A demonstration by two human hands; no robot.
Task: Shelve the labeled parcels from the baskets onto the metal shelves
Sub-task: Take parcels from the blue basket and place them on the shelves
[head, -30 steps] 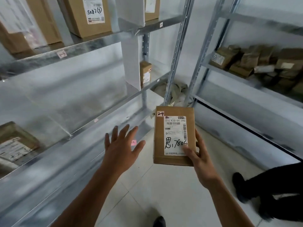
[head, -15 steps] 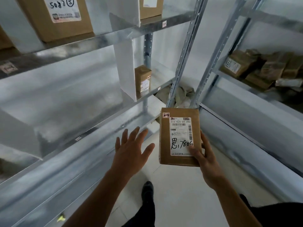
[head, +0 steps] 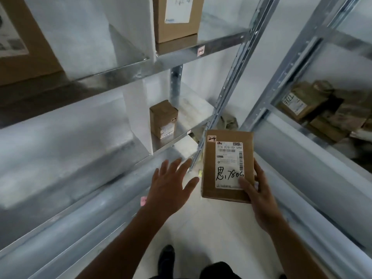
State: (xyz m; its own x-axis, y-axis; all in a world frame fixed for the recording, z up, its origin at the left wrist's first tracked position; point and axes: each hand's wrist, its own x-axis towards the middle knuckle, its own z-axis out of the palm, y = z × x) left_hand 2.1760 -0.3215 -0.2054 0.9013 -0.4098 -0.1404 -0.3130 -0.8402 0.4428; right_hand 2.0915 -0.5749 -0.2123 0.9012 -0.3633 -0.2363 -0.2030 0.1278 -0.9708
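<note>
The frame's upper left edge is cutting off a big box (head: 22, 49). The right hand (head: 259, 200) is covering the parcel's (head: 227, 158) label corner with its thumb. Brown packets (head: 322, 115) at right are blurring together.

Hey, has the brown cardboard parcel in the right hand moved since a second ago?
Yes. The brown cardboard parcel was carried forward, toward the small brown box standing on the grey metal shelf.

Right hand (head: 259, 196) grips labeled parcel (head: 225, 164) at its lower right corner, centre frame, label up. Left hand (head: 171, 186) just beside, fingers spread, holding nothing. Small box (head: 163, 119) upright on metal shelf (head: 193, 109) above. Heaped parcels (head: 322, 109) mid right.
</note>
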